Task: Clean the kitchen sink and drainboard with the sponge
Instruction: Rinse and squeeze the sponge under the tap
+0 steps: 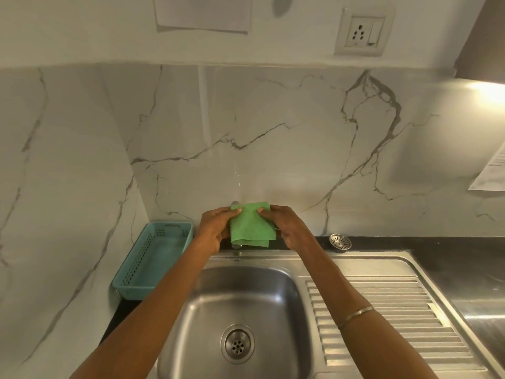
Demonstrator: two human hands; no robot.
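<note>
Now both hands [250, 224] pinch green sponge [250, 225] above sink [237, 296], fingers closed.

Both arms outstretched; left hand [214, 228] and right hand [287, 224] pinching, thumbs on top.

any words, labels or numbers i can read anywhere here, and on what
None can be read.
Sheet of paper on the wall at right: printed lines, too small and blurred.
Paper taped at top: looks blank.
Wall socket, green sponge, sink: no markings visible.
</note>
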